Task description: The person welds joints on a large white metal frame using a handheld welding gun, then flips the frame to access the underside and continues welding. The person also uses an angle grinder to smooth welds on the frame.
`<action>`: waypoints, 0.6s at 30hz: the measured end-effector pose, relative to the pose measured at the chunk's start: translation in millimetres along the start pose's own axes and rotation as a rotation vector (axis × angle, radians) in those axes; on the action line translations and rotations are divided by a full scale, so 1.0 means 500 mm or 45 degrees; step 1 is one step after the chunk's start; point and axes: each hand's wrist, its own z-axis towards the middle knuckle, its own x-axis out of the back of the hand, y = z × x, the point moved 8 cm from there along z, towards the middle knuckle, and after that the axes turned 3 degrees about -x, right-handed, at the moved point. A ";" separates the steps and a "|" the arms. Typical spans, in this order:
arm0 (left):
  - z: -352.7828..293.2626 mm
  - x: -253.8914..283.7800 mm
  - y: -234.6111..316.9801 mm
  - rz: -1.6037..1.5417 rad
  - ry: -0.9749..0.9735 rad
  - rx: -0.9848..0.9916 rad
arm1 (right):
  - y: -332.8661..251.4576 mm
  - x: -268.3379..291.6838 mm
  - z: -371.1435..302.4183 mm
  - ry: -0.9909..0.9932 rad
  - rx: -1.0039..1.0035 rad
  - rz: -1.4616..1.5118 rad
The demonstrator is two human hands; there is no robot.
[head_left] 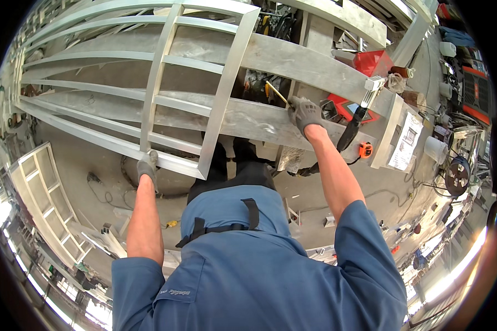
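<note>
A large silver metal frame with several bars [226, 91] spans two wide metal beams on my left. My left hand [148, 164], in a grey glove, is closed on its near rail, low on the frame. Over the nearer beam [259, 122], my right hand [306, 115], also gloved in grey, is closed around a thin yellowish stick [276, 92]. The stick points up and left, its tip over the gap between the beams. I cannot make out what kind of stick it is.
Right of my right hand lie a black-handled tool [352, 129] with a silver head and an orange tape measure [365, 149]. A printed drawing [407, 142] lies at the beams' right end. Farther back is a red container [373, 62]. Cables cross the floor.
</note>
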 end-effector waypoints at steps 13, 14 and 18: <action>-0.054 0.004 0.052 -0.099 0.104 -0.062 | -0.055 -0.044 0.090 -0.356 -0.315 0.119; -0.056 0.004 0.057 -0.055 0.084 -0.055 | -0.052 -0.046 0.092 -0.348 -0.331 0.141; -0.077 0.006 0.074 -0.191 0.136 0.062 | -0.038 -0.051 0.097 -0.315 -0.329 0.161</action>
